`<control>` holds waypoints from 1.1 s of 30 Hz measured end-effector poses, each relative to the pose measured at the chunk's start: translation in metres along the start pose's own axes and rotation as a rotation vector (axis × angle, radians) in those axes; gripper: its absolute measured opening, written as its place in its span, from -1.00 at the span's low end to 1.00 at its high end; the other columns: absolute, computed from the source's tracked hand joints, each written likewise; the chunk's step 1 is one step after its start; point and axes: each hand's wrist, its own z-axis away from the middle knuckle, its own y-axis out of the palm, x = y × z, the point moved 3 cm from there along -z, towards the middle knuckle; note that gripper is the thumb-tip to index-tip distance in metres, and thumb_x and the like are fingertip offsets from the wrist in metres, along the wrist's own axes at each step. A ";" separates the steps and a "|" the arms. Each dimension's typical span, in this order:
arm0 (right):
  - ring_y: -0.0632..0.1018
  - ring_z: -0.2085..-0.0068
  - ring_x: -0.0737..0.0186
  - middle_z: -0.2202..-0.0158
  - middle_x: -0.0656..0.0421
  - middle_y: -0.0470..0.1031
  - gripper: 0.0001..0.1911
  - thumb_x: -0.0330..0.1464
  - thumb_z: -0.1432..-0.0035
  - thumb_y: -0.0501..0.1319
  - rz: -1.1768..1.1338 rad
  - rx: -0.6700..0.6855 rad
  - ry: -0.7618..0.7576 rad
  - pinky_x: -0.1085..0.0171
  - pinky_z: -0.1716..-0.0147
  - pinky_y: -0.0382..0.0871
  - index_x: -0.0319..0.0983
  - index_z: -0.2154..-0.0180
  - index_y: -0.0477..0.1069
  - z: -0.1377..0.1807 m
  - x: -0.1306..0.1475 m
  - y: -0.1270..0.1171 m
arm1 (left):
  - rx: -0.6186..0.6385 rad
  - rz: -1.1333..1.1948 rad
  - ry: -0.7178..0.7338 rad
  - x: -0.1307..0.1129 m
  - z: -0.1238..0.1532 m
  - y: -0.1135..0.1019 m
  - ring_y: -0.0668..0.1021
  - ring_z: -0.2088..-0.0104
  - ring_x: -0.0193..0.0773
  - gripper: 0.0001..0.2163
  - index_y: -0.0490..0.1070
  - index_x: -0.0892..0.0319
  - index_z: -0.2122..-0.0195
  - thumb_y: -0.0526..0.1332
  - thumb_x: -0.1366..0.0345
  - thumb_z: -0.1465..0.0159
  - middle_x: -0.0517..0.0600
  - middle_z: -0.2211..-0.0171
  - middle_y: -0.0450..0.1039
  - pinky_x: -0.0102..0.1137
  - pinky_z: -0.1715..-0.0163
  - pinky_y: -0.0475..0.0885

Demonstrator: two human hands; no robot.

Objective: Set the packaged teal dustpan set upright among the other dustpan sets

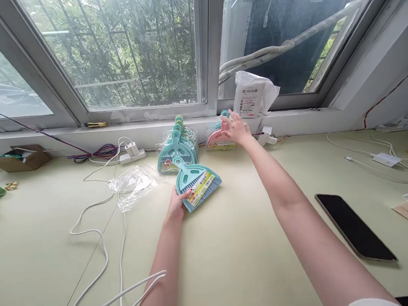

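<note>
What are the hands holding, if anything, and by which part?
The left hand holds the nearest teal dustpan by its lower left corner. The right hand is at the pink dustpan; whether it grips cannot be told.

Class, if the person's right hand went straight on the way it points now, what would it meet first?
The right hand would most likely meet the pink dustpan first; it may already be touching it, though one view leaves depth unclear.
</note>
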 end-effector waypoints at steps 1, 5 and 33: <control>-0.01 -0.30 -0.11 -0.35 -0.02 -0.14 -0.36 -0.15 -0.27 -0.08 -0.007 -0.006 0.051 -0.17 -0.10 0.14 -0.17 -0.31 -0.18 -0.008 0.000 0.008 | 0.015 -0.007 -0.005 0.000 0.001 0.001 0.58 0.16 -0.04 -0.45 0.29 0.13 0.05 0.38 0.49 0.10 0.06 0.19 0.52 -0.26 0.21 0.53; -0.35 -0.35 -0.06 -0.36 -0.01 -0.56 -0.23 -0.07 -0.28 -0.26 -0.009 -0.003 0.152 -0.31 -0.18 -0.35 -0.34 -0.29 -0.59 -0.013 0.002 0.037 | 0.079 -0.016 -0.009 0.000 0.004 0.003 0.57 0.17 -0.06 -0.45 0.29 0.14 0.03 0.37 0.48 0.08 0.08 0.17 0.51 -0.26 0.21 0.53; 0.33 0.03 -0.03 0.02 -0.07 0.40 -0.61 -0.44 -0.22 -0.07 0.059 0.108 -0.267 0.08 0.10 0.13 -0.19 -0.03 0.33 0.104 0.033 0.076 | 0.057 -0.026 -0.007 0.001 0.000 0.003 0.58 0.20 -0.07 -0.43 0.28 0.14 0.04 0.39 0.48 0.11 0.07 0.20 0.52 -0.22 0.19 0.51</control>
